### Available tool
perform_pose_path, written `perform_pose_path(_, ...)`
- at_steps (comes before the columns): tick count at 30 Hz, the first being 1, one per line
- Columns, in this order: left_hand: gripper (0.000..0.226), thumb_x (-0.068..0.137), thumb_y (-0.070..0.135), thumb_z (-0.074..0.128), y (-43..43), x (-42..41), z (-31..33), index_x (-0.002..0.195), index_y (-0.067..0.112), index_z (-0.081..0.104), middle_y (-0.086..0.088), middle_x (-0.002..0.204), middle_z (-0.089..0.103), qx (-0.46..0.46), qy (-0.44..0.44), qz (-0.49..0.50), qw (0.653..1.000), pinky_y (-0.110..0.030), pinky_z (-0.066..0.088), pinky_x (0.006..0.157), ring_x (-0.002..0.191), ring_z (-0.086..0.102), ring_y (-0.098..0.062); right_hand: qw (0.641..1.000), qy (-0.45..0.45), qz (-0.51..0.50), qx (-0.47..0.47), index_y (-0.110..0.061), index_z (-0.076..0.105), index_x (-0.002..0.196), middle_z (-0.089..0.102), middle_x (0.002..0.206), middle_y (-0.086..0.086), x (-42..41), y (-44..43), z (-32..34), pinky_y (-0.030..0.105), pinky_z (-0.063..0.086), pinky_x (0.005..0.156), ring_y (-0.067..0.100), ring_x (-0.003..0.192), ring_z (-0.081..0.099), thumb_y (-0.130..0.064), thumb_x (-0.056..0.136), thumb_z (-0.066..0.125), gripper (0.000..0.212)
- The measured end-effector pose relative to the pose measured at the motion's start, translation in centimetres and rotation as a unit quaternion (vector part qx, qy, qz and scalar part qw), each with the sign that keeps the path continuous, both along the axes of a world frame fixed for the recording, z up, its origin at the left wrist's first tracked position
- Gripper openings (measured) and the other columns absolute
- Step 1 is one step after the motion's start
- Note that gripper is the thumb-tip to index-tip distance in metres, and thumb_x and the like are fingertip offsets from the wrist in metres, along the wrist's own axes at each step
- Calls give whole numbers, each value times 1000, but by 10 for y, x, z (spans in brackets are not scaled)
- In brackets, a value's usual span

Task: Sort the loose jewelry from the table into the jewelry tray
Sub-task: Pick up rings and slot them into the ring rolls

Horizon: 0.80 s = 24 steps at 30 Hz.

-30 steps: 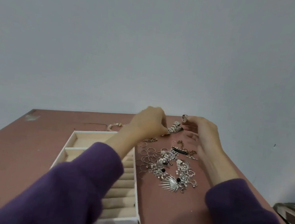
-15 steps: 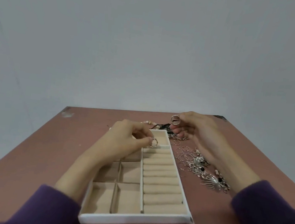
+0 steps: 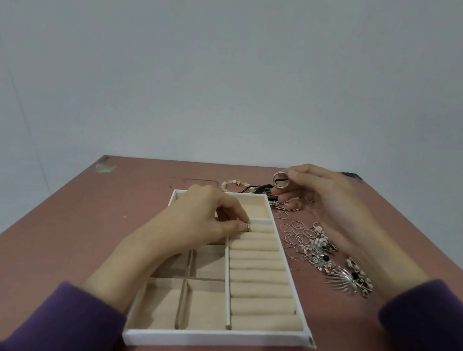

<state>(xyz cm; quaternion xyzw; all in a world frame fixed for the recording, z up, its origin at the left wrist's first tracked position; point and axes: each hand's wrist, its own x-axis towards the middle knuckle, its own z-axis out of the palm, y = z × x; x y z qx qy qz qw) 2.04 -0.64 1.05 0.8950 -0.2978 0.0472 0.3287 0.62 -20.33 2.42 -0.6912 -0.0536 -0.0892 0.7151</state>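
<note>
Pushed deeper now, the small ring (image 3: 246, 226) is pinched by the left hand (image 3: 201, 221) into the jewelry tray (image 3: 204, 343), twelve-o'clock roll slot, to wedge it; right hand (image 3: 321, 195), one o'clock, grips a wide ring (image 3: 280, 180), likely next.

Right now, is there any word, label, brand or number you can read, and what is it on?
No text anywhere: the white beige-lined jewelry tray, the pile of silver jewelry, the wide metal ring in the right hand, the thin ring in the left hand and the reddish-brown table show none.
</note>
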Motion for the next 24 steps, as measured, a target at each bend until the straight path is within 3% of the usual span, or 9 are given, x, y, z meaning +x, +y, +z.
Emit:
perform_pose_path(4,6,81,25,70,1,0,0,82,26,75,16,71,65,11,-6,12,1000,-6,36,57,60,50,9,999,-15,-7,-30,-7,64,84,69,78,11,-2,1,-1,19,46,55,14,62,59,-10,90,55,11)
perform_pose_path(8,5,79,25,70,1,1,-1,80,27,75,12,85,72,13,-3,15,1000,-9,38,59,67,54,-1,990,-50,-27,-133,-10,66,87,69,79,5,-3,0,-4,20,45,60,12,66,57,-12,91,56,11)
perform_pose_path(10,4,78,26,71,1,1,-1,79,28,74,10,84,72,8,-3,20,1000,-13,40,63,71,56,-5,976,-79,-30,-203,-17,67,86,69,72,-7,-4,-1,-4,17,45,64,4,66,59,-15,90,58,10)
perform_pose_path(13,6,80,29,68,2,1,-1,82,28,74,10,82,70,-16,4,29,999,-7,38,58,73,56,-3,955,-112,-20,-275,-26,66,82,70,75,-13,-7,-1,-4,6,44,68,-10,68,60,-18,89,60,12)
perform_pose_path(17,14,85,22,60,7,6,0,92,24,72,14,81,67,-47,-21,65,997,-1,36,61,68,54,3,924,-126,-7,-360,-25,68,83,66,73,-18,-9,0,-7,7,37,64,-7,68,55,-20,87,63,8)
perform_pose_path(19,18,86,20,58,11,10,-1,97,24,71,10,88,69,-51,-47,92,993,0,36,61,73,56,3,904,-130,3,-408,-30,67,78,65,87,-13,-10,1,-9,11,35,68,-4,78,51,-22,85,65,11)
perform_pose_path(21,20,87,19,56,13,13,-3,99,23,71,8,87,69,-49,-67,113,990,1,35,61,76,56,0,907,-123,20,-403,-28,66,76,64,92,-10,-12,3,-9,13,37,67,-2,75,51,-19,84,65,13)
perform_pose_path(24,21,87,18,56,14,15,-3,100,23,71,7,84,67,-47,-80,124,988,1,35,63,77,56,-5,914,-102,28,-391,-23,68,78,64,78,-11,-13,4,-10,10,35,60,-6,62,51,-16,85,64,10)
